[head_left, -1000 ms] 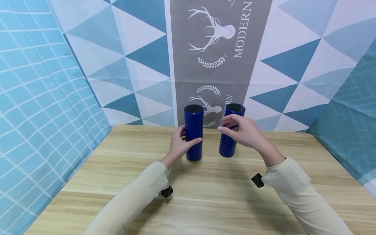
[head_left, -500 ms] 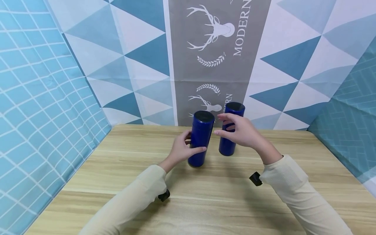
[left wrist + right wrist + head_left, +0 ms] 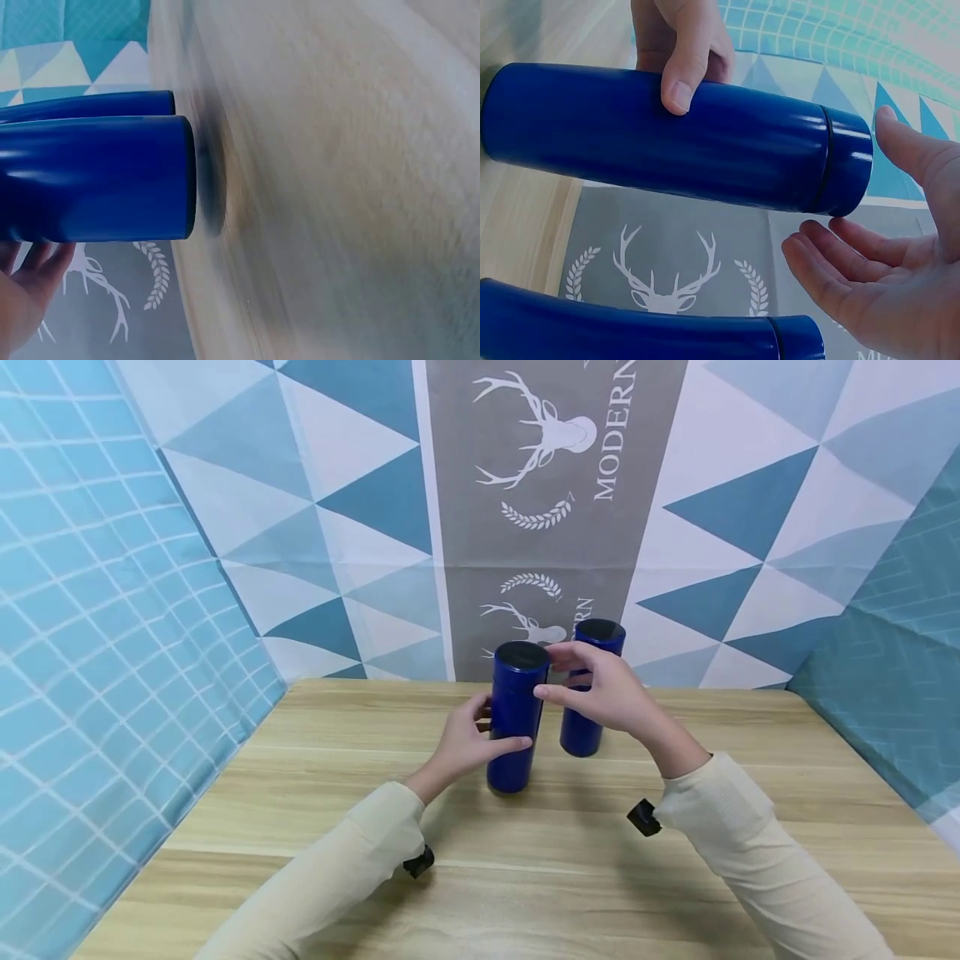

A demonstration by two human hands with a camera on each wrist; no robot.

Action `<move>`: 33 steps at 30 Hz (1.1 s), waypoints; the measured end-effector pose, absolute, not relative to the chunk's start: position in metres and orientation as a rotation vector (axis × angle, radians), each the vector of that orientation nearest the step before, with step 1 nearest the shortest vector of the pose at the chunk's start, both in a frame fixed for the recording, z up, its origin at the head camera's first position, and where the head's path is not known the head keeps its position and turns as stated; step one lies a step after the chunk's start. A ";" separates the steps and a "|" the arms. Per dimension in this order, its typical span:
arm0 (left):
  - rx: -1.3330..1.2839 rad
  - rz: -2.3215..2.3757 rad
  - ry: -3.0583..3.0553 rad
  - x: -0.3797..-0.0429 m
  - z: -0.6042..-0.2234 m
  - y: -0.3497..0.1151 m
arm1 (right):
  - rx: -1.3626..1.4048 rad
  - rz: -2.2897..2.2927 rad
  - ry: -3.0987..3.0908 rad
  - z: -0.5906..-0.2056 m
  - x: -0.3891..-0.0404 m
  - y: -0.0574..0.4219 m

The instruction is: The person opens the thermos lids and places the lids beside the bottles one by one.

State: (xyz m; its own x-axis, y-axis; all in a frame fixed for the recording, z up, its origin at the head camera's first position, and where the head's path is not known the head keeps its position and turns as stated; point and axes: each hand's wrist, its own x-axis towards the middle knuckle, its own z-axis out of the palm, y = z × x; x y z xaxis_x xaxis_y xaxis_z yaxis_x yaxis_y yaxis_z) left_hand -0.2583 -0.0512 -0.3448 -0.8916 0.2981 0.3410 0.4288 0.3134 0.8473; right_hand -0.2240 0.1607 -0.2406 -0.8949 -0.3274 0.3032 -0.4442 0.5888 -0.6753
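A blue vacuum flask (image 3: 512, 714) leans slightly to the right in the head view, its dark lid top facing up. My left hand (image 3: 467, 745) grips its body, thumb across the front. The left wrist view shows a narrow gap between the flask's base (image 3: 189, 180) and the wood. Around the flask's cap (image 3: 851, 161) my right hand (image 3: 609, 689) spreads its thumb and fingers, very close to it; whether they touch is unclear. A second blue flask (image 3: 581, 733) stands upright behind the right hand, partly hidden by it.
Both flasks are on or over a wooden table (image 3: 540, 885). A patterned cloth backdrop (image 3: 360, 527) rises at the table's far edge, and a blue tiled-print sheet (image 3: 97, 635) hangs on the left. Each wrist carries a small black device (image 3: 645, 818).
My left hand has brought its flask nearer and to the right, tilting it rightward. My right hand has moved left, from beside the second flask to the held flask's cap.
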 end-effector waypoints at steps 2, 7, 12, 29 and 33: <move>-0.681 -1.642 -2.457 -0.256 -0.342 -0.053 | 0.636 1.216 -2.660 -0.240 -0.224 0.158; -0.675 -1.677 -2.456 -0.248 -0.338 -0.051 | 0.621 1.283 -2.654 -0.238 -0.221 0.156; -0.712 -1.665 -2.466 -0.242 -0.335 -0.047 | 0.634 1.331 -2.638 -0.237 -0.219 0.155; -1.005 -1.720 -2.497 -0.228 -0.331 -0.049 | 0.838 1.683 -2.616 -0.248 -0.215 0.161; -1.000 -1.727 -2.494 -0.225 -0.331 -0.049 | 0.909 1.697 -2.589 -0.249 -0.212 0.160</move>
State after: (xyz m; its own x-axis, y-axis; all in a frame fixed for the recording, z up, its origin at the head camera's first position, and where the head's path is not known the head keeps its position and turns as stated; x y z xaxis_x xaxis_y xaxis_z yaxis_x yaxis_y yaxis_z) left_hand -0.2253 -0.0488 -0.3310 -0.8027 0.5169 0.2974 0.4602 0.2197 0.8602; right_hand -0.2123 0.1602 -0.2494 -0.8381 -0.4957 0.2277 -0.4066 0.2893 -0.8666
